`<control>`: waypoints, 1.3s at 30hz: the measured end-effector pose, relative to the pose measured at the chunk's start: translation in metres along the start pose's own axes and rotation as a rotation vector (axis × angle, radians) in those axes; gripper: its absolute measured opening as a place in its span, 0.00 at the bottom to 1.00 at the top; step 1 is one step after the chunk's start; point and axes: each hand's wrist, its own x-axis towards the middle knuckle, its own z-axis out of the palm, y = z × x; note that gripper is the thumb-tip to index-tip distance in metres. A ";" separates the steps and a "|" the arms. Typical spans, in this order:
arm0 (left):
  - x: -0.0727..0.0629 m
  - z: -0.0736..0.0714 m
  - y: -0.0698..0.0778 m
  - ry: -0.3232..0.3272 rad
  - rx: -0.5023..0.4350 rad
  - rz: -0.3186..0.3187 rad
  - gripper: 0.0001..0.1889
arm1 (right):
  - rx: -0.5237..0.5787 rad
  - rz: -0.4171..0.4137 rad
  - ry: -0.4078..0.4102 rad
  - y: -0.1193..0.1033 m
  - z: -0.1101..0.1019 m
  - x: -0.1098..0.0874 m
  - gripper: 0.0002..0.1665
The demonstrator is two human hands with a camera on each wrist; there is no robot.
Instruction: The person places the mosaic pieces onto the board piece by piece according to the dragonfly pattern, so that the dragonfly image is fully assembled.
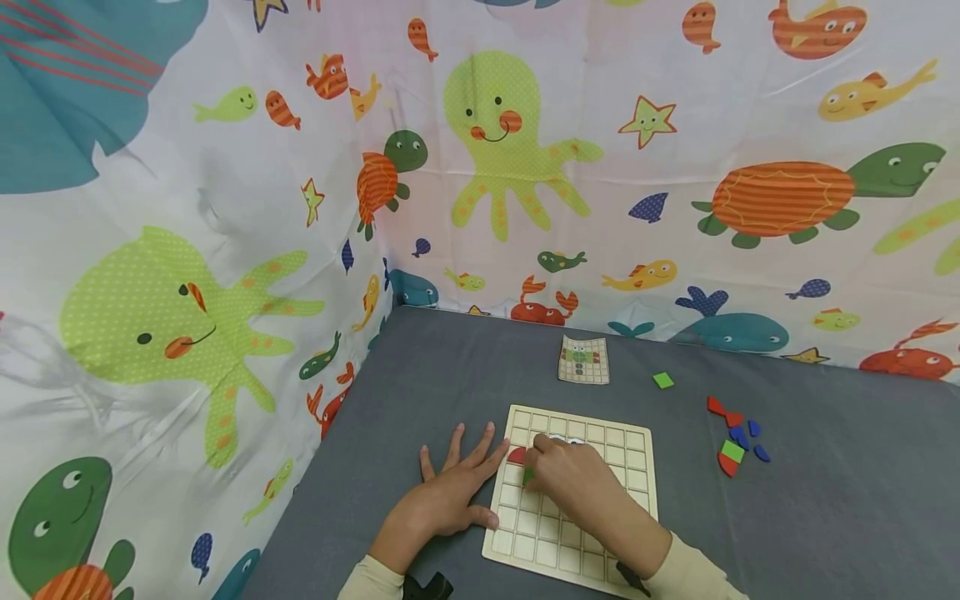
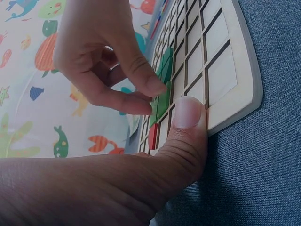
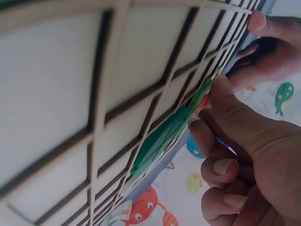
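A pale wooden grid board (image 1: 525, 546) lies on the grey cloth. My left hand (image 1: 446, 500) lies at its left side with fingers spread, the thumb (image 2: 187, 113) pressed on the board's edge. Over the board's upper left, my right hand (image 1: 573, 479) pinches a light green piece (image 2: 161, 104) between thumb and index finger, down at the grid. Beside that piece sit a darker green piece (image 3: 162, 139) and a red piece (image 1: 517, 455) in the grid. White pieces with dark dots (image 1: 576, 442) show partly behind the right hand.
A pattern card (image 1: 583, 372) lies behind the board, with a single green square (image 1: 663, 380) to its right. Further right are loose red (image 1: 727, 465), blue (image 1: 762, 453) and green (image 1: 732, 451) pieces. A sea-animal curtain (image 1: 585, 208) hangs along the back and left.
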 end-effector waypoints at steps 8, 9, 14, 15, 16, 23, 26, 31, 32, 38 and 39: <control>0.000 -0.001 0.001 -0.006 0.002 -0.007 0.57 | -0.011 0.011 0.016 0.018 -0.010 -0.004 0.09; 0.000 -0.001 0.001 -0.007 0.001 -0.009 0.57 | -0.008 0.026 0.020 0.021 -0.011 -0.006 0.09; 0.001 -0.001 0.002 -0.012 -0.003 -0.010 0.57 | 0.026 0.116 0.030 0.036 -0.015 -0.016 0.07; 0.001 -0.001 0.002 -0.013 -0.003 -0.011 0.57 | 0.033 0.131 0.031 0.040 -0.015 -0.018 0.07; 0.001 -0.001 0.002 -0.013 -0.004 -0.011 0.57 | 0.037 0.138 0.034 0.043 -0.016 -0.021 0.07; 0.000 -0.001 0.001 -0.012 -0.009 -0.012 0.57 | 0.097 0.222 0.010 0.066 -0.020 -0.043 0.06; 0.000 -0.002 0.002 -0.015 -0.010 -0.013 0.57 | 0.121 0.253 -0.014 0.075 -0.022 -0.052 0.06; 0.000 -0.001 0.002 -0.019 -0.017 -0.016 0.56 | 0.130 0.303 -0.034 0.089 -0.024 -0.065 0.06; 0.000 -0.001 0.001 -0.019 -0.018 -0.016 0.57 | 0.133 0.316 -0.039 0.092 -0.025 -0.067 0.06; 0.002 0.001 0.000 -0.020 -0.019 -0.023 0.57 | 0.143 0.352 -0.018 0.108 -0.029 -0.083 0.04; 0.002 0.001 0.000 -0.019 -0.018 -0.025 0.57 | 0.138 0.351 -0.010 0.110 -0.029 -0.086 0.04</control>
